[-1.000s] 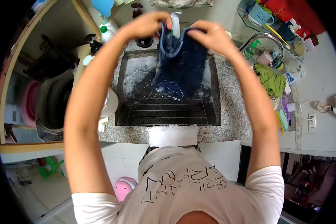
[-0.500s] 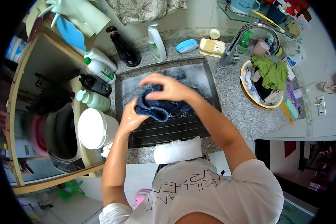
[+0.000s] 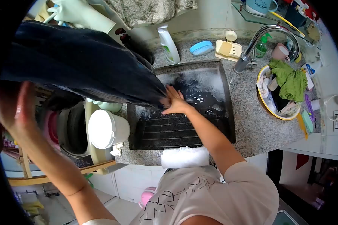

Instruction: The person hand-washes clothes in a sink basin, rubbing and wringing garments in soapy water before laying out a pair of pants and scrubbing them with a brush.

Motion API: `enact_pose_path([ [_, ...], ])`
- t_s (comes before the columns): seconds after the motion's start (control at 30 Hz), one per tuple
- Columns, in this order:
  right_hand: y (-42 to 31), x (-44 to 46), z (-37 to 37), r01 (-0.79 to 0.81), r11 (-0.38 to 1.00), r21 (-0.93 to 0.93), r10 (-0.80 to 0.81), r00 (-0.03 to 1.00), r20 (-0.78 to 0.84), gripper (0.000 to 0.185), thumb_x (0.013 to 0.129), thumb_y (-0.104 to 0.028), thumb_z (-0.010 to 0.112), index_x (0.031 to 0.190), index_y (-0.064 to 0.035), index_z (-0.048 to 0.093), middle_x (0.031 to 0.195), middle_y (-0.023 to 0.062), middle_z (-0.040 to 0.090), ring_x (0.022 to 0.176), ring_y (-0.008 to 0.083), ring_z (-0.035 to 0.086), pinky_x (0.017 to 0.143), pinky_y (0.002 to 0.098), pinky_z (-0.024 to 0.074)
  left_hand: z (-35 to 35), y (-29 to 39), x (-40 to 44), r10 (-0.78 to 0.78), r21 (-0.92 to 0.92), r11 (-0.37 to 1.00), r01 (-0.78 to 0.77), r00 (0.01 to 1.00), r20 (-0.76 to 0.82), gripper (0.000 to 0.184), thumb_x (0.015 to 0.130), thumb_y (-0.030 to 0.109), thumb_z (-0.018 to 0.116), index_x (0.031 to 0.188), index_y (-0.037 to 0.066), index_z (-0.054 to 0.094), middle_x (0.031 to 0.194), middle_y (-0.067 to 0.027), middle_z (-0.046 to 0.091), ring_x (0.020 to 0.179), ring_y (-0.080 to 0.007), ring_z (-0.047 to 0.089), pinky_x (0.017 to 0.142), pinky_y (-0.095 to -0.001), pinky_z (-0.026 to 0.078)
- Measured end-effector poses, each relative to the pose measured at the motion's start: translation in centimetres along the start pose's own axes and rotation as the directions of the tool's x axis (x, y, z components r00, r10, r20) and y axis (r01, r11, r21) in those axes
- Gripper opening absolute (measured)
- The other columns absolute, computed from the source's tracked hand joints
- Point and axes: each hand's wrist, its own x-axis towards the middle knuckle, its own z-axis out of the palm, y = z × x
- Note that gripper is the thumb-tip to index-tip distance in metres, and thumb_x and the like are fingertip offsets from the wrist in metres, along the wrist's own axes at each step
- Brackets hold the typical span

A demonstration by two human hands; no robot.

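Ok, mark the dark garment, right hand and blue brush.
Dark garment (image 3: 86, 63): head view, middle of the raised fabric.
Right hand (image 3: 177, 103): head view, back of the hand.
Blue brush (image 3: 201, 48): head view, middle of its upper side.

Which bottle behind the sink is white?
White bottle, left of the blue brush; the dark bottle is partly behind the cloth, the green bottle beside the tap.

Holding the left arm far out to the left, with the left hand raised, blurred and partly shadowed, its grip hard to read. Extending the right arm forward and slightly leftward, with the right hand spread, thumb set apart from the fingers.
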Motion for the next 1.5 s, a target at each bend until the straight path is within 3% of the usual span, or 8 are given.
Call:
enact_pose_path([
  [0.2, 0.8, 5.8, 5.7, -0.104, 0.866, 0.489, 0.168, 0.982, -0.090, 0.056, 0.067, -0.021, 0.072, 0.117, -0.0007, 0.056, 0.108, 0.0222, 0.062, 0.101, 0.0324, 0.060, 0.084, 0.0370, 0.0466, 4.0, 3.1, 1.1, 0.024, 0.044, 0.999, -0.029, 0.992, 0.123, 0.013, 0.075, 0.019, 0.059, 0.081, 0.008, 0.060, 0.072, -0.0004, 0.056, 0.059, -0.0116, 0.046, 0.062, -0.0311, 0.048],
  [0.37, -4.1, 4.2, -3.2, 0.053, 0.838, 0.543, 0.229, 0.870, -0.437, 0.042, 0.074, 0.003, 0.060, 0.115, 0.0024, 0.052, 0.104, 0.0139, 0.063, 0.097, 0.0224, 0.057, 0.087, 0.0300, 0.0423, -3.5, 1.5, -0.6, -0.014, -0.008, 1.000, 0.015, 0.988, 0.154, 0.015, 0.088, 0.015, 0.053, 0.096, 0.002, 0.057, 0.092, -0.0086, 0.060, 0.076, -0.0170, 0.051, 0.078, -0.0329, 0.043],
  [0.77, -12.2, -1.7, -11.9, 0.064, 0.909, 0.412, 0.052, 0.964, -0.263, 0.041, 0.071, -0.007, 0.068, 0.107, -0.0020, 0.051, 0.093, 0.0126, 0.061, 0.081, 0.0169, 0.057, 0.071, 0.0268, 0.0444, -3.5, -16.7, -9.8, -0.366, 0.245, 0.883, 0.401, 0.914, -0.174, 0.030, 0.075, 0.002, 0.060, 0.104, 0.005, 0.059, 0.096, -0.0046, 0.063, 0.080, -0.0140, 0.059, 0.069, -0.0256, 0.046],
  [1.0, -9.5, -4.5, -3.1, -0.316, 0.477, 0.820, 0.428, 0.898, 0.097, 0.042, 0.071, -0.008, 0.070, 0.107, -0.0021, 0.049, 0.089, 0.0102, 0.057, 0.077, 0.0186, 0.057, 0.063, 0.0314, 0.0475, -7.8, -29.6, -17.4, -0.176, 0.728, 0.653, 0.211, 0.976, -0.126, 0.046, 0.066, 0.003, 0.070, 0.109, 0.000, 0.055, 0.103, -0.0074, 0.061, 0.092, -0.0188, 0.057, 0.087, -0.0299, 0.043],
  [1.1, -9.3, -5.0, 0.8, -0.387, 0.180, 0.904, 0.567, 0.792, 0.226, 0.047, 0.074, -0.009, 0.070, 0.114, -0.0030, 0.045, 0.096, 0.0109, 0.056, 0.085, 0.0206, 0.057, 0.067, 0.0325, 0.0491, -7.7, -31.7, -20.3, -0.478, 0.295, 0.795, 0.530, 0.847, -0.233, 0.050, 0.070, 0.003, 0.065, 0.117, -0.002, 0.048, 0.112, -0.0125, 0.056, 0.100, -0.0179, 0.054, 0.090, -0.0305, 0.041],
  [1.33, -5.5, -6.1, 3.5, -0.329, 0.757, 0.565, -0.198, 0.708, 0.678, 0.090, 0.080, -0.017, 0.069, 0.143, 0.0016, 0.008, 0.135, 0.0169, 0.037, 0.124, 0.0190, 0.036, 0.100, 0.0305, 0.0325, -10.1, -34.0, -27.4, -0.199, 0.884, 0.373, 0.281, 0.955, -0.219, 0.045, 0.059, 0.005, 0.064, 0.102, -0.001, 0.051, 0.104, -0.0200, 0.053, 0.106, -0.0379, 0.046, 0.093, -0.0414, 0.037],
  [1.43, -3.1, -0.8, -0.3, -0.559, 0.795, 0.236, 0.126, 0.533, 0.837, 0.037, 0.084, -0.026, 0.062, 0.112, -0.0025, 0.061, 0.096, 0.0116, 0.066, 0.091, 0.0210, 0.062, 0.079, 0.0335, 0.0498, -8.8, -32.7, -28.6, -0.248, 0.928, 0.235, 0.290, 0.941, -0.231, 0.046, 0.053, 0.007, 0.070, 0.095, 0.004, 0.053, 0.100, -0.0150, 0.055, 0.102, -0.0342, 0.047, 0.086, -0.0427, 0.039],
  [1.5, 1.2, 2.6, -0.3, -0.301, 0.827, 0.474, 0.059, 0.886, 0.460, 0.021, 0.082, -0.019, 0.060, 0.094, -0.0040, 0.067, 0.082, 0.0098, 0.067, 0.074, 0.0219, 0.064, 0.066, 0.0373, 0.0518, -8.1, -32.5, -28.5, -0.295, 0.954, 0.148, 0.261, 0.932, -0.209, 0.048, 0.051, 0.009, 0.073, 0.094, 0.006, 0.053, 0.099, -0.0114, 0.055, 0.104, -0.0317, 0.047, 0.085, -0.0424, 0.038],
])
